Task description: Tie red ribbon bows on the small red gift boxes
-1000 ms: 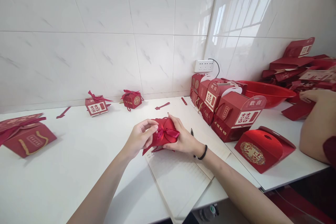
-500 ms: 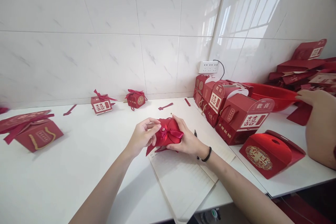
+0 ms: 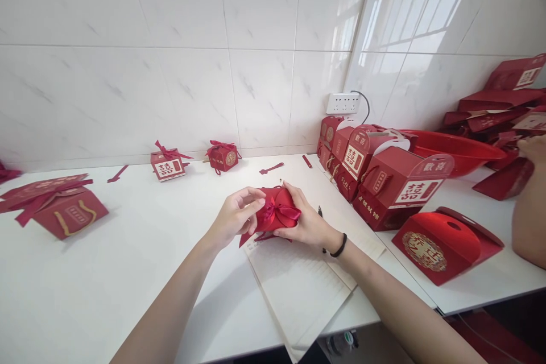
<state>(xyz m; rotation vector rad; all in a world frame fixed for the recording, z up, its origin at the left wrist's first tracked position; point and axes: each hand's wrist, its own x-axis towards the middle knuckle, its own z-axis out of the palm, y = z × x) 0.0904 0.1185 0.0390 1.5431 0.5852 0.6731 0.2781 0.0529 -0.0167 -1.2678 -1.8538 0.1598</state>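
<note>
A small red gift box (image 3: 285,198) sits above an open notebook, tied with a shiny ribbon bow (image 3: 279,212). Around its right side wraps my right hand (image 3: 310,220), thumb in front and fingers behind. My left hand (image 3: 239,213) is at the left side, its thumb and bent fingers closed at the left end of the bow; exactly what lies between the fingertips is partly hidden. One ribbon tail points down to the left under that hand. The notebook (image 3: 298,290) lies beneath, and a black pen (image 3: 320,212) rests near my right wrist.
Two small tied boxes (image 3: 169,165) stand near the wall, and a larger ribboned box (image 3: 77,211) is at left. Several red boxes (image 3: 394,187) line the right, beside an open-topped red box (image 3: 446,247) and a red basin (image 3: 460,153). Another person's arm (image 3: 531,210) reaches in.
My view has shifted slightly, so the scene sits a little differently. Both hands stay on the small box, the left fingers barely moved. The other person's hand has slid toward the right edge.
</note>
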